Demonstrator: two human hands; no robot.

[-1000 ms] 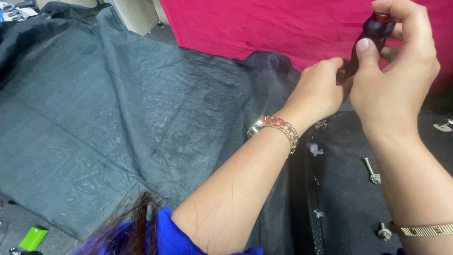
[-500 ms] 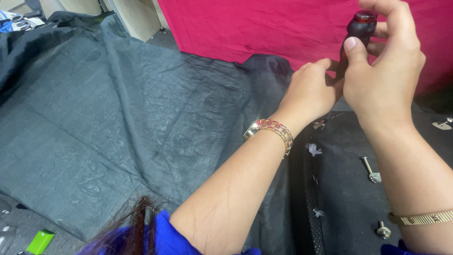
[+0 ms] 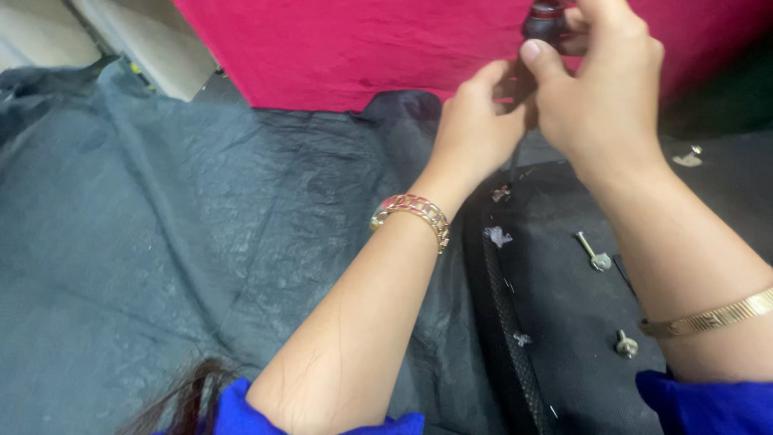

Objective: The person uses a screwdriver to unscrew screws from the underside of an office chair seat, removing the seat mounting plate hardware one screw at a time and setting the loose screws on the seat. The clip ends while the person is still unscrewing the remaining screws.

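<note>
My right hand (image 3: 605, 90) is closed around the dark handle with a red ring of a screwdriver (image 3: 544, 16), held upright at the top of the view. My left hand (image 3: 477, 129) pinches the thin shaft just below the handle. The shaft runs down to a small fitting (image 3: 502, 193) at the far left corner of a black fabric-covered panel (image 3: 564, 314). A chain bracelet is on my left wrist and a gold band on my right forearm.
Two loose bolts (image 3: 593, 253) (image 3: 626, 345) and small white scraps (image 3: 497, 235) lie on the panel, which has a mesh edge on its left side. A dark grey sheet (image 3: 161, 234) covers the floor to the left. A pink cloth (image 3: 362, 48) lies behind.
Both hands and the screwdriver sit a little higher and further left in the view than before. The green object at the lower left has left the frame.
</note>
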